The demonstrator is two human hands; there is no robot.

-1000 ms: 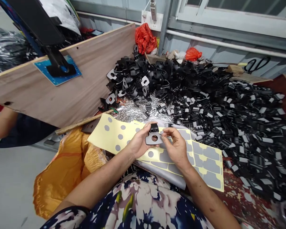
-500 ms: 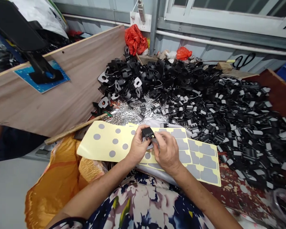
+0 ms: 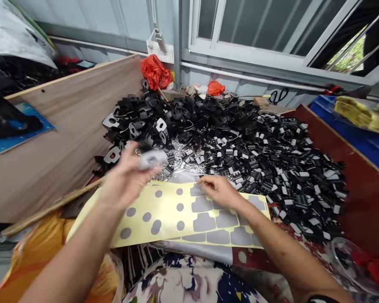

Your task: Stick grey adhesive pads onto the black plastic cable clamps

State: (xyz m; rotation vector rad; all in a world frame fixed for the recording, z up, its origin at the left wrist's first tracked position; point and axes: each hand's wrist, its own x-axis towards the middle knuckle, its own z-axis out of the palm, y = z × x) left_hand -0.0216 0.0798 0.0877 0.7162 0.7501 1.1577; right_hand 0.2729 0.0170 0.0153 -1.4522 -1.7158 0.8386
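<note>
The left hand has swung up & left, fingers clenched on the blurry clip. Down on the sticker sheet, the right hand has let go of it: fingers released, tips on the sheet, near the black pile.

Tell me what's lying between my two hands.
The yellow sticker sheet with its grey dots fills the gap between the left hand and the right hand, in the head view.

Bare left hand and right hand, bare forearms, navy floral-print garment.
</note>
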